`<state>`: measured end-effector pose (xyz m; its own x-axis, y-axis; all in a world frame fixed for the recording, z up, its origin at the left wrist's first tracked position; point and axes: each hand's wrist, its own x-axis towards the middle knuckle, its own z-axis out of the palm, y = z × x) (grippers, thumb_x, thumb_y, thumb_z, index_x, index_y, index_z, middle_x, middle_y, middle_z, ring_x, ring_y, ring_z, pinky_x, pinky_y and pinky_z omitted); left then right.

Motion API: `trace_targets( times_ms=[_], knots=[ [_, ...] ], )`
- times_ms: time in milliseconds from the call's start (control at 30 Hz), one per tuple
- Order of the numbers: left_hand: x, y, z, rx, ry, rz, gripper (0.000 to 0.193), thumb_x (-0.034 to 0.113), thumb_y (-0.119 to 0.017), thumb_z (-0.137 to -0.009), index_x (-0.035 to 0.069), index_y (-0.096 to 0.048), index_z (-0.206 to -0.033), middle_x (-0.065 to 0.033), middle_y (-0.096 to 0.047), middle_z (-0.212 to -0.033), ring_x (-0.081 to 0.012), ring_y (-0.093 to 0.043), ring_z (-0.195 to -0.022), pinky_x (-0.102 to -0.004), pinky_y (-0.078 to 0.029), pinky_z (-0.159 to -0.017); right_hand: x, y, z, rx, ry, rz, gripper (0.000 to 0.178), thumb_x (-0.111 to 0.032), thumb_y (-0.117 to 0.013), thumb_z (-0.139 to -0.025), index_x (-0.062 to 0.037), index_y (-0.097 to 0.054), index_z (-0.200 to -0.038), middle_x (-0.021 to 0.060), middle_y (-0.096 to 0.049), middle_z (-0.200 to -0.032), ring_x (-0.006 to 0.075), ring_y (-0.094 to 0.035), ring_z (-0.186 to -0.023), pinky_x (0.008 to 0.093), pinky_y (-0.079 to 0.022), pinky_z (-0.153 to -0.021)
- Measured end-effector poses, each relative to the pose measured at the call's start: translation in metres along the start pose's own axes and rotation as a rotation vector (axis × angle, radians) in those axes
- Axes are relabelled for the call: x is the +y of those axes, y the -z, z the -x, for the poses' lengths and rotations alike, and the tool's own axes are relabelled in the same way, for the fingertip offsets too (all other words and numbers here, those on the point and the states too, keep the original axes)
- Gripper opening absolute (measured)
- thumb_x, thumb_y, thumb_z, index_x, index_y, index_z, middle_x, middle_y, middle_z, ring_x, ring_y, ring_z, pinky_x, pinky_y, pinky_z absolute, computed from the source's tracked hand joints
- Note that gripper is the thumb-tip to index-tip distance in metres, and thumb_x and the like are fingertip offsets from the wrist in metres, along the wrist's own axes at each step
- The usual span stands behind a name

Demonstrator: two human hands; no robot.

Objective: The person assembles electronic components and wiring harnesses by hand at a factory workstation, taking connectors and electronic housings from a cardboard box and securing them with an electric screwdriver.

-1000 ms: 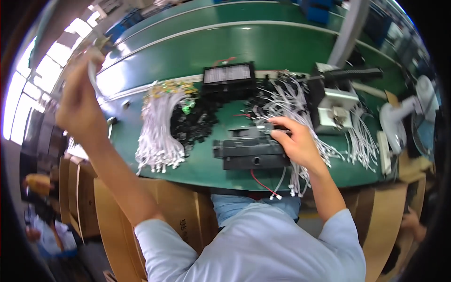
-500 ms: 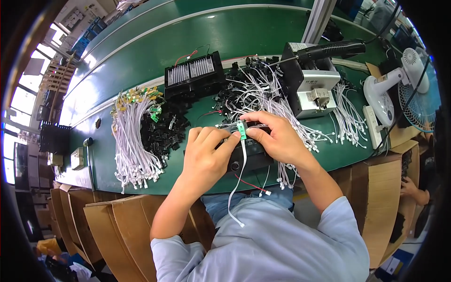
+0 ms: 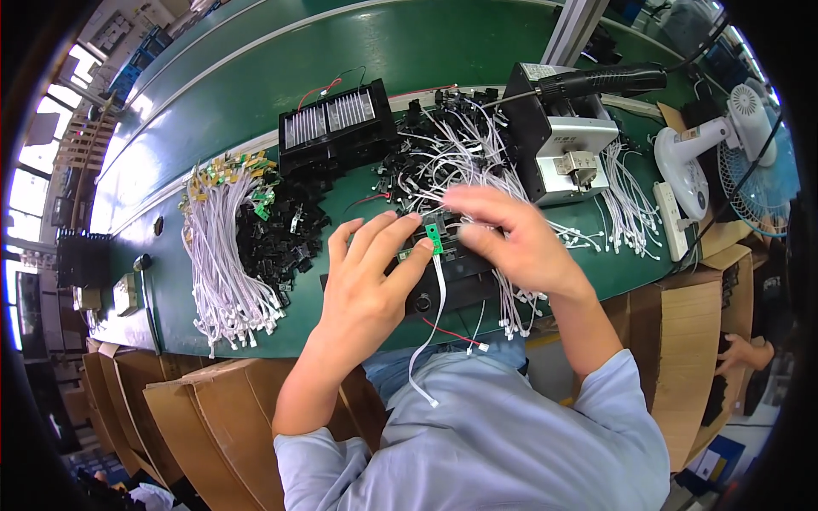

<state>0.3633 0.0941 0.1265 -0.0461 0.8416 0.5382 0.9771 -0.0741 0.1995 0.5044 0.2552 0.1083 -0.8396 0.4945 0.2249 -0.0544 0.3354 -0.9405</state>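
A small green circuit board (image 3: 434, 232) with a white cable (image 3: 437, 319) lies on a black housing (image 3: 456, 289) at the bench's front edge. My left hand (image 3: 371, 268) is closed over the housing's left part, its thumb tip pressing the board's left edge. To the right, my right hand (image 3: 528, 243) is lifted slightly off the board. Its thumb and fingers are apart, a bit blurred, with nothing visible between them. The cable hangs toward my lap, its white plug loose. A red wire (image 3: 452, 330) with a white connector sticks out below the housing.
Bundled white cables (image 3: 226, 264) lie left, beside a heap of black parts (image 3: 285, 230). Another black housing with a finned metal insert (image 3: 332, 123) stands behind. A soldering iron (image 3: 601, 83) rests across a metal-fronted box (image 3: 579, 136); a fan (image 3: 682, 175) stands at right. Cardboard boxes (image 3: 213, 426) border the bench.
My right hand has let go of the board and moved slightly right, its fingers spreading. My left thumb stays at the board. The view has shifted slightly.
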Motion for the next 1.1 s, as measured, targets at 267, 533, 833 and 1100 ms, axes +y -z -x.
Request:
trace_targets(
  times_ms=[267,533,833,1100],
  knots=[
    [0.0,-0.003,-0.001,-0.021,-0.028,0.152,0.033,-0.006,-0.059,-0.067,-0.003,-0.062,-0.099,-0.0142,-0.061,-0.112,-0.0317,-0.059,-0.1,-0.04,-0.046,-0.084,0.04,0.155,-0.051,0.894,-0.082,-0.733,0.062,-0.032,-0.069,-0.085,0.0041,-0.037,-0.125,0.0173,-0.045,-0.123,0.0353,-0.046,-0.117,0.0519,-0.041,-0.099],
    [0.0,-0.002,-0.002,-0.043,0.016,0.172,0.029,-0.007,-0.058,-0.069,-0.002,-0.062,-0.098,-0.0143,-0.062,-0.111,-0.0316,-0.059,-0.1,-0.0392,-0.046,-0.085,-0.009,0.158,-0.087,0.715,0.203,-0.602,0.031,-0.024,-0.055,-0.094,-0.0022,-0.049,-0.116,0.0159,-0.057,-0.112,0.0303,-0.054,-0.108,0.052,-0.043,-0.092],
    [-0.002,-0.003,-0.002,-0.022,0.011,0.149,0.028,-0.006,-0.058,-0.071,-0.003,-0.062,-0.098,-0.0135,-0.062,-0.111,-0.0303,-0.058,-0.099,-0.0387,-0.046,-0.085,-0.051,0.159,-0.011,0.721,0.405,-0.328,0.089,-0.077,-0.037,-0.081,-0.0009,-0.045,-0.125,0.0069,-0.056,-0.087,0.019,-0.055,-0.073,0.0348,-0.046,-0.069],
    [0.003,-0.005,-0.002,-0.041,0.023,0.141,0.028,-0.007,-0.058,-0.07,-0.003,-0.062,-0.098,-0.013,-0.061,-0.112,-0.0305,-0.058,-0.1,-0.0389,-0.045,-0.086,-0.009,0.147,0.002,0.692,0.503,-0.322,0.098,-0.085,-0.031,-0.074,-0.0001,-0.046,-0.122,0.0063,-0.055,-0.08,0.018,-0.054,-0.068,0.0321,-0.047,-0.064]
  ],
)
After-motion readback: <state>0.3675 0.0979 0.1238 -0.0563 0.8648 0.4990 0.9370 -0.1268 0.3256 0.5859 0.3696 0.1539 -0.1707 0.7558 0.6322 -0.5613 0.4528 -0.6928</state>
